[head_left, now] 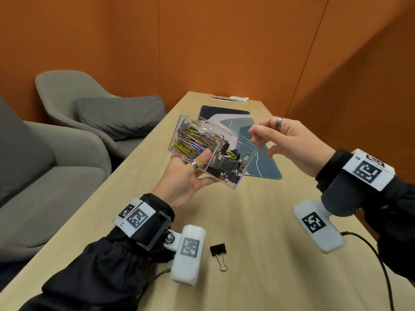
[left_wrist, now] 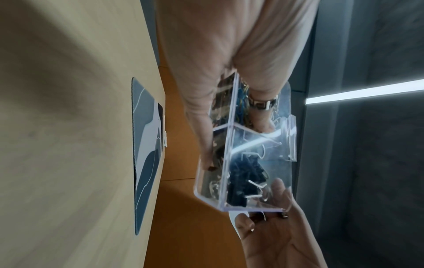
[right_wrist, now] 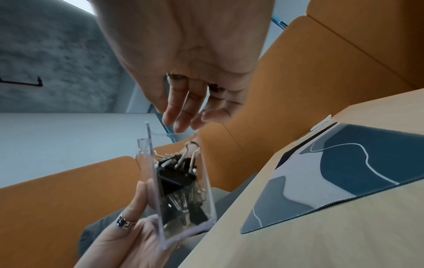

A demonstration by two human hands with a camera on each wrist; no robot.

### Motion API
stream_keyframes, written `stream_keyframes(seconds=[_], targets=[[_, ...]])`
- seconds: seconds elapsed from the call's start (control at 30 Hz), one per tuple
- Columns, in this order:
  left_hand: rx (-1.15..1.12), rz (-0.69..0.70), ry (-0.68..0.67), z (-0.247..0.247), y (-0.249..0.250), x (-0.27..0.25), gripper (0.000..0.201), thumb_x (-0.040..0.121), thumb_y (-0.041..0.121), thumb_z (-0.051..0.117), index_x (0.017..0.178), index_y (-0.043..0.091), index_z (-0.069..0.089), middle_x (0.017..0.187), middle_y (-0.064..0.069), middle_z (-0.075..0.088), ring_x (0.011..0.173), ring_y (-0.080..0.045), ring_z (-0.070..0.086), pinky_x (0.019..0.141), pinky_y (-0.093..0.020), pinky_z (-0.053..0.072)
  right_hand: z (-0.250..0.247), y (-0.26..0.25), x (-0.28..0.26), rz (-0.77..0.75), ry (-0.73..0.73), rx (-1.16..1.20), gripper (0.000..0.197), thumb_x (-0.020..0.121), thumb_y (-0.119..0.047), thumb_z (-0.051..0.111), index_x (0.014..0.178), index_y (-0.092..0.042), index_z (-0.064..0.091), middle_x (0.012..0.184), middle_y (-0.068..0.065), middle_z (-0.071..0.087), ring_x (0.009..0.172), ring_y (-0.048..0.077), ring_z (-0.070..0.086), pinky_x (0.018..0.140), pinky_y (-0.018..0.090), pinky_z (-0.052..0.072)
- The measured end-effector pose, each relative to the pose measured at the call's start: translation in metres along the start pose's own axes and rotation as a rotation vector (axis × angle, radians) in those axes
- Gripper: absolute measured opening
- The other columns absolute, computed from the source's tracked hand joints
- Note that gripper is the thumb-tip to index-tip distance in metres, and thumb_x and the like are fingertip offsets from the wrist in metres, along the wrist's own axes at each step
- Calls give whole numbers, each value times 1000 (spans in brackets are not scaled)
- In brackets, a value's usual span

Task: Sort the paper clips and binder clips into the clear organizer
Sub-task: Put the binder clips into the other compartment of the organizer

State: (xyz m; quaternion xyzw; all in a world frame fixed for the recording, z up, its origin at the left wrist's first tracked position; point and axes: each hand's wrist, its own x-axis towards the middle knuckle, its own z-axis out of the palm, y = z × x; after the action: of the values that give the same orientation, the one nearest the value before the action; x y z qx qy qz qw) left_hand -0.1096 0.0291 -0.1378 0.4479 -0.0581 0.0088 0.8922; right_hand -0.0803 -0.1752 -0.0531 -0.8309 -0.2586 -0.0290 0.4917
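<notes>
i see my left hand (head_left: 186, 173) gripping the clear organizer (head_left: 243, 151) from below, tilted above the desk (head_left: 258, 221), long axis running near-right to far-left. paper clips (head_left: 193, 140) fill the far-left compartment, binder clips (head_left: 226, 164) the near-right, where one yellow paper clip (head_left: 231, 153) lies misplaced. my right hand (head_left: 292, 144) hovers just right of the rim, fingers loosely spread, holding nothing. a stray binder clip (head_left: 219, 254) lies on the desk nearer my left wrist. no readable writing anywhere.

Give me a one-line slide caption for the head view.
Left hand holds the clear organizer above the table; right hand hovers open; one binder clip remains.
</notes>
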Motion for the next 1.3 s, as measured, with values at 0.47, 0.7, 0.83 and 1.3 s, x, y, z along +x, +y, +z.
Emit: stream_keyframes(seconds=[0.47, 0.7, 0.83, 1.3], targets=[[10, 75, 18, -1, -3, -1, 66, 77, 15, 67, 137, 7, 39, 128, -14, 59, 111, -32, 61, 68, -43, 56, 11, -22, -3, -96, -260, -146, 21, 96, -22, 47, 110, -10, 59, 96, -2, 73, 96, 1, 63, 90, 14, 45], [2, 90, 0, -2, -3, -1, 77, 72, 18, 72, 138, 7, 35, 129, -14, 59, 109, -29, 62, 68, -43, 56, 17, -27, 6, -77, -386, -179, 11, 98, -15, 45, 104, -18, 53, 102, 4, 73, 105, 20, 61, 91, 29, 44], [-10, 79, 4, -3, -3, 0, 71, 77, 15, 69, 138, 7, 34, 129, -14, 59, 109, -30, 62, 67, -43, 56, 12, -32, 9, -123, -319, -216, 16, 97, -18, 47, 108, -14, 57, 98, -1, 72, 89, 1, 61, 80, 18, 46], [-21, 37, -45, -1, -7, -2, 68, 75, 14, 63, 138, 6, 38, 131, -14, 58, 106, -28, 63, 67, -43, 56, -1, -47, 37, -321, -573, -739, 43, 65, -51, 63, 103, -32, 72, 78, -5, 32, 75, 9, 37, 63, 16, 32]])
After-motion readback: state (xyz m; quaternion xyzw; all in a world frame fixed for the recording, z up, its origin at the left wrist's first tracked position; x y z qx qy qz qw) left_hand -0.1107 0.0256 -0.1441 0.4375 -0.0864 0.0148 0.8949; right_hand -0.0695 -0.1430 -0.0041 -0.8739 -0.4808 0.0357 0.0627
